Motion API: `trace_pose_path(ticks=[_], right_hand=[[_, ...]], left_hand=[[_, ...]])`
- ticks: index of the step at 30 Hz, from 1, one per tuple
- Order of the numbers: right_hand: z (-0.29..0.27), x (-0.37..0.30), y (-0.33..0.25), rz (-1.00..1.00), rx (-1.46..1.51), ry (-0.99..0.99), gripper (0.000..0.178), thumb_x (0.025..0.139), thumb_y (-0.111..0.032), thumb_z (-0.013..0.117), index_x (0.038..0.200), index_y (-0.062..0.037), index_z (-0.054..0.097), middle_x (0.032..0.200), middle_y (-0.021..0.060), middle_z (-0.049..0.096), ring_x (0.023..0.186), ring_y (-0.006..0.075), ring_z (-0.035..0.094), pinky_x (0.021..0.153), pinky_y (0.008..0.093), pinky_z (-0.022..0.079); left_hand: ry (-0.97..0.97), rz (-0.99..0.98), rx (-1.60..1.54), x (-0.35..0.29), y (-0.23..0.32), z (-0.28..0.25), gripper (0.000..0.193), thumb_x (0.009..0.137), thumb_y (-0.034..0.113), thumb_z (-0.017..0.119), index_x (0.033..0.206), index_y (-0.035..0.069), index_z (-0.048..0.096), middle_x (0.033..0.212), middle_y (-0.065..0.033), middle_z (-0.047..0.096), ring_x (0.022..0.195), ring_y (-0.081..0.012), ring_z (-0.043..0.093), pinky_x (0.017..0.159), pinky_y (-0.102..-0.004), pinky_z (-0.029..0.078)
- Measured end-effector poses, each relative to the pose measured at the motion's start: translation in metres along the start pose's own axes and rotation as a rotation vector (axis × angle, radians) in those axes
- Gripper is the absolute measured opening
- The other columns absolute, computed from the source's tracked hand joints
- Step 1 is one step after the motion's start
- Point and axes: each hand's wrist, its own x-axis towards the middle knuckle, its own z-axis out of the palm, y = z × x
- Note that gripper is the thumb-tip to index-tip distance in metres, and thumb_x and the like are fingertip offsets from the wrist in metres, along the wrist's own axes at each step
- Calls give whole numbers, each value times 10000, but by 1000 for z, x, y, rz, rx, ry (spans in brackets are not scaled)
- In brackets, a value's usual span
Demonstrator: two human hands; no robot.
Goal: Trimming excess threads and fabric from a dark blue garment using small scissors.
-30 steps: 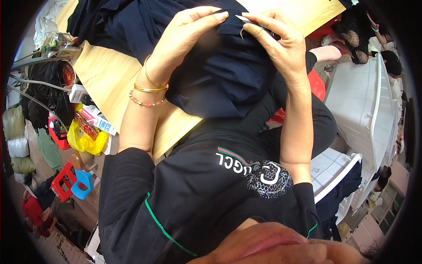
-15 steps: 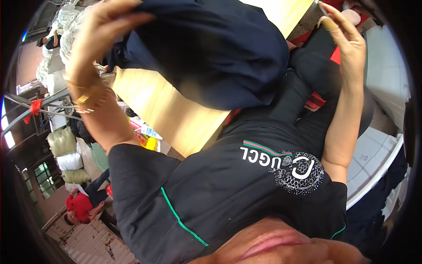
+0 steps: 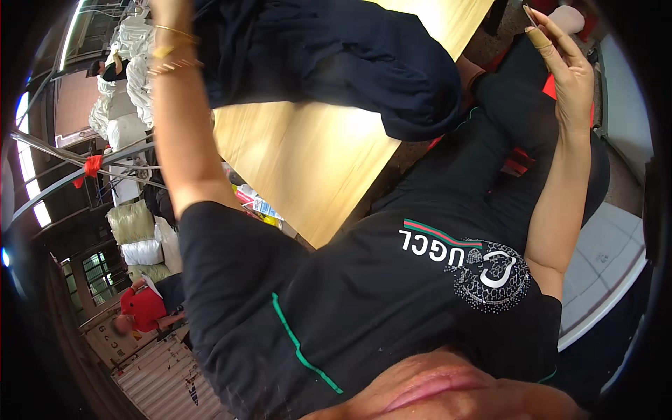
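Observation:
A bundle of dark navy cloth [image 3: 315, 63], perhaps a garment, lies across the light wooden table [image 3: 301, 161], one rounded end hanging past its edge near my legs. My left hand [image 3: 172, 10] is at the top edge beside the cloth's left end. Its fingers are cut off by the frame, so their grip is hidden; bracelets circle the wrist. Off to the right, my right hand [image 3: 570, 73] is raised away from the cloth. Between its fingertips is a small thin metal tool [image 3: 529, 15], its kind unclear. A beige wrap [image 3: 539, 38] covers one finger.
White bundles [image 3: 133, 42] and wrapped bales [image 3: 133, 224] stand at the left. A person in red [image 3: 143, 308] is at the lower left, another in dark clothing [image 3: 112, 68] farther up. A metal rail [image 3: 63, 161] with a red tie crosses the left side.
The navy cloth has dropped from a raised, blurred heap to lie flatter and farther up the table. My left hand has moved up to the frame's edge. My right hand has barely shifted.

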Motion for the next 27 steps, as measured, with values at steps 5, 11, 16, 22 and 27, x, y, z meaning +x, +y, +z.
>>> trace_pose_path(ticks=[5,11,16,22,27], right_hand=[[15,2,-25,12,51,-159,258,877,-68,749,1119,17,718,913,21,671,814,107,604,739,246,477],[33,-8,11,-47,149,-401,308,932,-66,685,1237,-28,689,972,-23,547,962,69,535,891,195,408],[44,-16,5,-33,140,-485,313,918,-68,699,1229,-25,687,1006,-9,575,976,76,544,897,199,411],[37,-26,-20,-109,82,-447,321,894,-63,717,1208,-2,693,1036,36,620,970,120,569,897,232,431],[33,-32,-53,-420,-6,-404,369,836,-51,762,1192,19,697,1034,73,637,947,147,588,868,250,449]], left_hand=[[-368,341,307,-142,-21,-3,350,880,342,755,937,-3,747,902,-150,713,875,-283,660,800,-338,505],[-323,231,213,-190,-28,-5,271,860,279,765,986,39,749,1068,-119,665,997,-269,630,864,-345,507],[-330,235,151,-187,-38,3,241,867,220,765,1011,28,752,1090,-117,677,1010,-245,646,873,-317,516],[-437,39,-413,-186,-2,3,177,939,100,711,1090,10,733,969,-2,707,881,-59,641,800,-180,501],[-691,-274,-762,-203,85,-14,96,978,65,639,1033,11,696,912,31,673,814,-38,599,737,-167,465]])
